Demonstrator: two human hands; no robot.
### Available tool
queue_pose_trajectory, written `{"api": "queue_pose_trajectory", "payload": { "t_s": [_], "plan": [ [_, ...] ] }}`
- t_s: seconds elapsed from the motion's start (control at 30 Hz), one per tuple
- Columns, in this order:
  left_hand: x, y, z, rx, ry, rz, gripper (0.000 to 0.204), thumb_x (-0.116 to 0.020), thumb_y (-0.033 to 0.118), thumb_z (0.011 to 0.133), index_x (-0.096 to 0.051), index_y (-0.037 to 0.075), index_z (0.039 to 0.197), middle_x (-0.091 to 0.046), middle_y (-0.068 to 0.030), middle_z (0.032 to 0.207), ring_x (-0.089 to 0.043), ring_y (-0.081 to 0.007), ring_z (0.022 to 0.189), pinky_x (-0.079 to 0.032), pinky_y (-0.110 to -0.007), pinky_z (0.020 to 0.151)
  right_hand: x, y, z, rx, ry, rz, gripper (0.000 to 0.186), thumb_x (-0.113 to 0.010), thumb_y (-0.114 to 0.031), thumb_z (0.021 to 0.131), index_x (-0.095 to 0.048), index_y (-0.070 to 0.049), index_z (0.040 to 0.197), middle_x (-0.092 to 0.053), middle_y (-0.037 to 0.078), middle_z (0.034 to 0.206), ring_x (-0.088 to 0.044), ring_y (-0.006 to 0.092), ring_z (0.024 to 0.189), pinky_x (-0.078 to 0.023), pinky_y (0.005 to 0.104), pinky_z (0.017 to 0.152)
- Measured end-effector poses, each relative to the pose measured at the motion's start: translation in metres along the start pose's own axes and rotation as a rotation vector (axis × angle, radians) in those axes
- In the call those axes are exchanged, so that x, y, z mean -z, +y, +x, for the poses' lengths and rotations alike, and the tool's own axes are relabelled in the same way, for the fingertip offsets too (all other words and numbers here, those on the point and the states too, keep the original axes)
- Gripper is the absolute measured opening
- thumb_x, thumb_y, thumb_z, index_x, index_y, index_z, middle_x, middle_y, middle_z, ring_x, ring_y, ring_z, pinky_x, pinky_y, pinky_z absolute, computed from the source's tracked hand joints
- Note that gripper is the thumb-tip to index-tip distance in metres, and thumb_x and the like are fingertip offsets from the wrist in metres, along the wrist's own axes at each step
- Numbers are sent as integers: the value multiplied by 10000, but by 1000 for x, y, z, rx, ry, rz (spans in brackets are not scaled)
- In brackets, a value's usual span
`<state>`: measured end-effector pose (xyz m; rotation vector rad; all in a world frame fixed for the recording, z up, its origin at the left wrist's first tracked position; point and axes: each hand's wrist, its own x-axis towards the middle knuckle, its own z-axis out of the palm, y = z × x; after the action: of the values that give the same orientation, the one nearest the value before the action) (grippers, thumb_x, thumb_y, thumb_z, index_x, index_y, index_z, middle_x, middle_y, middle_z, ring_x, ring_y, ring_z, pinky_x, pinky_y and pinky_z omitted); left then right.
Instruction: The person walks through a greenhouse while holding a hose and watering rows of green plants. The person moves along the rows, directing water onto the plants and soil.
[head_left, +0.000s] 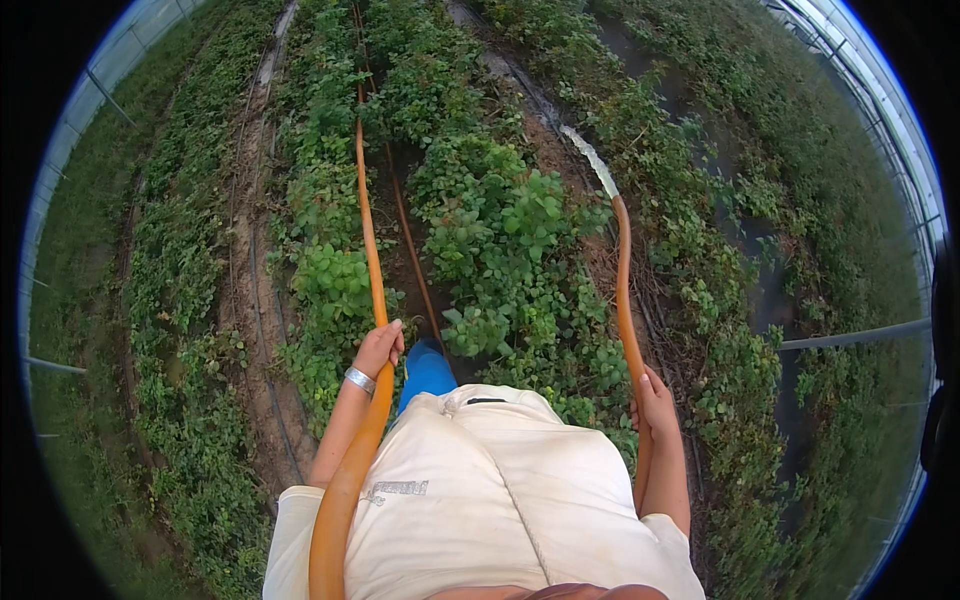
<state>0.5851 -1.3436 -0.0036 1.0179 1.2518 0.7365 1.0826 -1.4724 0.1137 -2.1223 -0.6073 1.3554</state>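
An orange hose (350,480) passes over the left side of my body and stretches forward between the plants. My left hand (378,347), with a silver band on its wrist, is wrapped round it in front of my waist. On the other side, my right hand (655,403) grips a length of the same kind of orange hose (625,290). That length bends forward, and from its far end a stream of water (592,162) pours to the upper left, onto the soil strip between the rows. Whether both lengths are one hose cannot be seen.
Leafy green plant rows (500,215) stand ahead and on both sides. Bare soil strips (250,240) with thin dark lines run between them. Another thin orange-brown hose (408,235) lies on the ground ahead. A metal bar (855,333) and a curved frame wall (895,110) are at the right.
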Motion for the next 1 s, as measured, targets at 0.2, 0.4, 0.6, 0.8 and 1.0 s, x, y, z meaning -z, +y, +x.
{"api": "queue_pose_trajectory", "payload": {
  "t_s": [0.2, 0.4, 0.6, 0.8, 1.0],
  "plan": [
    [-68, -47, -92, 64, -73, -40, 529, -476, 486, 1013, -578, 73, 698, -555, 1, 604, -512, -81, 458, -427, -220, 461, 55, 57, -44, -7, -2, -19, 462, -446, -339, 1044, -448, -172, 1475, -536, 33, 637, -503, 129, 464, -435, 294, 434],
    [-82, -67, -160, 68, -40, -45, 544, -436, 472, 1031, -575, 69, 692, -548, 6, 585, -508, -78, 437, -428, -213, 456, 60, 85, -81, 52, -14, -57, 462, -458, -346, 1040, -450, -169, 1467, -538, 33, 633, -507, 135, 456, -440, 293, 427],
    [-63, -80, -222, -25, 19, -110, 521, -449, 461, 1028, -565, 82, 690, -548, 15, 599, -501, -69, 444, -425, -208, 448, 49, 67, -142, 178, -19, -30, 441, -432, -310, 1052, -457, -171, 1470, -533, 32, 659, -499, 117, 471, -450, 294, 458],
    [-61, -93, -285, -107, 69, -152, 486, -471, 443, 1025, -569, 94, 701, -545, 21, 612, -493, -61, 457, -423, -210, 446, 50, 77, -209, 374, -12, 44, 431, -423, -301, 1055, -462, -169, 1463, -511, 7, 633, -490, 96, 468, -434, 261, 433],
    [-99, -130, -355, -40, 24, -152, 496, -472, 457, 1021, -572, 89, 703, -543, 19, 612, -492, -64, 460, -418, -208, 453, 71, 110, -264, 430, -20, 77, 455, -435, -313, 1052, -436, -163, 1482, -517, 8, 627, -487, 95, 462, -429, 253, 424]
  ]
}}
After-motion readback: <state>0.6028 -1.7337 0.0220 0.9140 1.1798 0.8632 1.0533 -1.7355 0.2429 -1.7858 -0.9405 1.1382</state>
